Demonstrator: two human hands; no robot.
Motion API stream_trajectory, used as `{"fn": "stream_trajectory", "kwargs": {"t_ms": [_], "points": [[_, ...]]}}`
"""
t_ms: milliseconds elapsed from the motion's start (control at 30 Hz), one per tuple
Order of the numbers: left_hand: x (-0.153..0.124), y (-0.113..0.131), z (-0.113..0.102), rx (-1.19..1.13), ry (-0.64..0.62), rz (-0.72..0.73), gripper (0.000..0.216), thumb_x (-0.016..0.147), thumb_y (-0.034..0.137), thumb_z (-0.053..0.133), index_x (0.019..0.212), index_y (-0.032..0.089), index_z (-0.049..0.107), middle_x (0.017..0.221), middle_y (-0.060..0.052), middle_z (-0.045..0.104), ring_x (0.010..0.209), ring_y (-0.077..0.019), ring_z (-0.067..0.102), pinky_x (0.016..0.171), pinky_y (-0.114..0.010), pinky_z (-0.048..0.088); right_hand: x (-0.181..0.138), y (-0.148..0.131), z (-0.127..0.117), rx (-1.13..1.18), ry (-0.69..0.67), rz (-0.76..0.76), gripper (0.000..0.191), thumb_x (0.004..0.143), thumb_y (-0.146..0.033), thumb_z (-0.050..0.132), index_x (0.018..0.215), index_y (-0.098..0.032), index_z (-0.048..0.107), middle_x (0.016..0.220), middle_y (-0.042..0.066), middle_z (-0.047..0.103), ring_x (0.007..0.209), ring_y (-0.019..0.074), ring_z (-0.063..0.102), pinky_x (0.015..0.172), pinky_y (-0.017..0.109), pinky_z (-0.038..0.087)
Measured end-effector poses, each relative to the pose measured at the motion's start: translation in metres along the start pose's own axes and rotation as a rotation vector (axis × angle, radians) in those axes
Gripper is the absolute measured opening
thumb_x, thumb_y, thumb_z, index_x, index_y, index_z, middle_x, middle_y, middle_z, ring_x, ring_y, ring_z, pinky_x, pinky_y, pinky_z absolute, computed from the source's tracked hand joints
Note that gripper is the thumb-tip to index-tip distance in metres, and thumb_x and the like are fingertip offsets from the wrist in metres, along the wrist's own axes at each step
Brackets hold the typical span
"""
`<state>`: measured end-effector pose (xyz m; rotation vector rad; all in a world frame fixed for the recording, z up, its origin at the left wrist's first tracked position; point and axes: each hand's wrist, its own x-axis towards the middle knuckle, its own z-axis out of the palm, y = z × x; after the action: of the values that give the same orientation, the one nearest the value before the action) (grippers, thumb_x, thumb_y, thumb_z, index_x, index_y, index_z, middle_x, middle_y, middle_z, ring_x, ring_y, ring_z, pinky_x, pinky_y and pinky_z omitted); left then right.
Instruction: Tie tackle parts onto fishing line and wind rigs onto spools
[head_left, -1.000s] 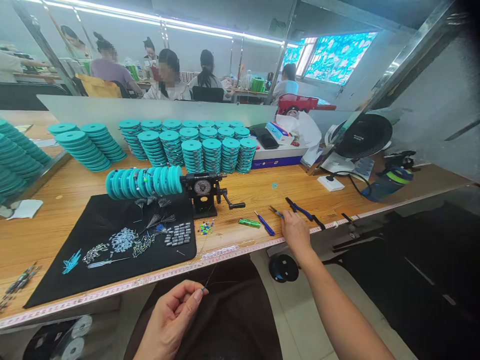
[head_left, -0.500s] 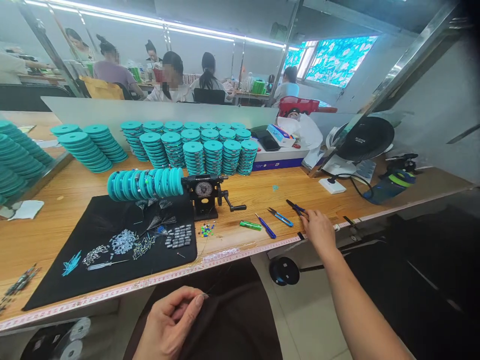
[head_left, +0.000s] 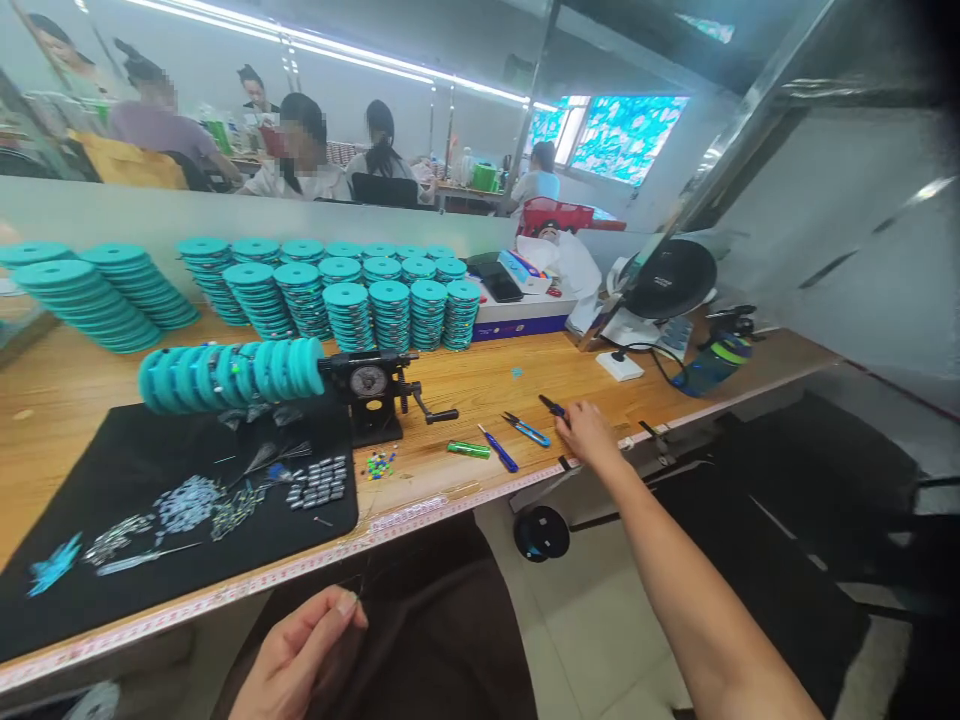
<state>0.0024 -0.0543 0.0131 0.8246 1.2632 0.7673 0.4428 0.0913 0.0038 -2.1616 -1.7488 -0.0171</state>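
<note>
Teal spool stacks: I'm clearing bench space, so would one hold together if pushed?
A teal spool stack would probably tip or slide apart: it is a tall column of thin discs, with nothing visible binding them. Their smooth-looking faces may slip easily. Each spool looks fairly light, so a small nudge might shift it, and the stacks stand close enough to knock a neighbour.

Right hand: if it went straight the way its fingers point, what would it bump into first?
Probably the small blue-handled metal pliers lying on the light wooden workbench, just past the fingertips of the right hand. Depth is hard to judge here, so it might pass just beside them.
</note>
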Motion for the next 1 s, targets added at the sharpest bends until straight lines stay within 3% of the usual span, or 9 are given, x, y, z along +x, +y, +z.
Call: {"fn": "stream_trajectory", "kwargs": {"t_ms": [100, 200, 267, 300, 367, 533, 700, 900, 1000], "points": [[-0.004, 0.004, 0.007, -0.097, 0.015, -0.016, 0.046, 0.068, 0.063, 0.071, 0.066, 0.018, 0.062, 0.054, 0.006, 0.036, 0.048, -0.0080, 0.025, 0.041, -0.017, 0.024, -0.008, -0.020, -0.006, 0.239, -0.012, -0.007, 0.038, 0.101, -0.040, 0.035, 0.096, -0.013, 0.062, 0.088, 0.008, 0.065, 0.079, 0.0192, 0.063, 0.072, 0.035, 0.052], [-0.002, 0.001, 0.010, -0.188, 0.007, 0.002, 0.044, 0.073, 0.060, 0.068, 0.066, 0.018, 0.058, 0.052, 0.010, 0.023, 0.049, -0.0076, 0.015, 0.042, -0.017, 0.014, -0.049, -0.055, -0.011, 0.475, -0.106, -0.071, 0.056, 0.103, -0.040, 0.009, 0.096, -0.016, 0.059, 0.086, 0.010, 0.066, 0.075, 0.0193, 0.065, 0.066, 0.031, 0.052], [0.001, 0.000, 0.011, -0.175, -0.009, 0.022, 0.044, 0.075, 0.059, 0.067, 0.066, 0.017, 0.058, 0.052, 0.010, 0.021, 0.050, -0.0079, 0.013, 0.043, -0.017, 0.013, -0.092, -0.087, -0.015, 0.612, -0.218, -0.127, 0.044, 0.102, -0.041, 0.022, 0.102, -0.018, 0.059, 0.089, 0.008, 0.067, 0.077, 0.0192, 0.066, 0.068, 0.029, 0.053], [0.002, 0.000, 0.012, -0.144, -0.005, 0.039, 0.044, 0.075, 0.059, 0.067, 0.066, 0.017, 0.059, 0.052, 0.010, 0.022, 0.050, -0.0080, 0.014, 0.043, -0.017, 0.014, -0.114, -0.104, -0.017, 0.802, -0.346, -0.162, 0.037, 0.101, -0.040, 0.029, 0.107, -0.018, 0.058, 0.093, 0.008, 0.066, 0.084, 0.0205, 0.066, 0.074, 0.031, 0.053], [0.002, 0.001, 0.015, -0.045, 0.020, 0.095, 0.044, 0.075, 0.059, 0.066, 0.066, 0.016, 0.061, 0.052, 0.008, 0.029, 0.049, -0.0080, 0.019, 0.043, -0.018, 0.018, -0.153, -0.137, -0.021, 0.988, -0.472, -0.251, 0.029, 0.097, -0.038, 0.040, 0.101, -0.019, 0.061, 0.096, 0.008, 0.062, 0.090, 0.0210, 0.063, 0.082, 0.033, 0.050], [-0.004, 0.007, 0.017, 0.251, 0.096, 0.236, 0.037, 0.078, 0.053, 0.064, 0.077, 0.017, 0.071, 0.059, 0.000, 0.055, 0.048, -0.0109, 0.040, 0.044, -0.019, 0.033, -0.201, -0.175, -0.022, 0.974, -0.621, -0.329, 0.020, 0.093, -0.029, 0.043, 0.090, -0.019, 0.061, 0.100, 0.007, 0.057, 0.090, 0.0195, 0.058, 0.082, 0.032, 0.049], [-0.007, 0.009, 0.017, 0.379, 0.235, 0.375, 0.026, 0.074, 0.044, 0.070, 0.074, 0.019, 0.077, 0.053, -0.001, 0.060, 0.046, -0.0133, 0.050, 0.047, -0.020, 0.042, -0.215, -0.174, -0.015, 0.863, -0.541, -0.447, 0.006, 0.085, -0.019, 0.048, 0.085, -0.019, 0.055, 0.102, 0.009, 0.056, 0.089, 0.0201, 0.060, 0.078, 0.030, 0.052], [-0.005, 0.009, 0.019, 0.461, 0.267, 0.450, 0.021, 0.073, 0.040, 0.070, 0.068, 0.021, 0.076, 0.052, -0.001, 0.061, 0.043, -0.0124, 0.050, 0.047, -0.019, 0.042, -0.218, -0.183, -0.007, 0.575, -0.197, -0.567, 0.023, 0.078, -0.007, 0.052, 0.098, -0.018, 0.053, 0.112, 0.016, 0.053, 0.108, 0.0292, 0.055, 0.093, 0.044, 0.050], [-0.006, 0.009, 0.020, 0.524, 0.250, 0.478, 0.018, 0.074, 0.037, 0.070, 0.066, 0.022, 0.076, 0.048, 0.001, 0.059, 0.040, -0.0112, 0.045, 0.043, -0.019, 0.038, -0.217, -0.187, -0.002, 0.521, -0.140, -0.579, 0.027, 0.077, -0.006, 0.052, 0.102, -0.018, 0.052, 0.113, 0.016, 0.052, 0.113, 0.0312, 0.052, 0.096, 0.048, 0.049]]}}
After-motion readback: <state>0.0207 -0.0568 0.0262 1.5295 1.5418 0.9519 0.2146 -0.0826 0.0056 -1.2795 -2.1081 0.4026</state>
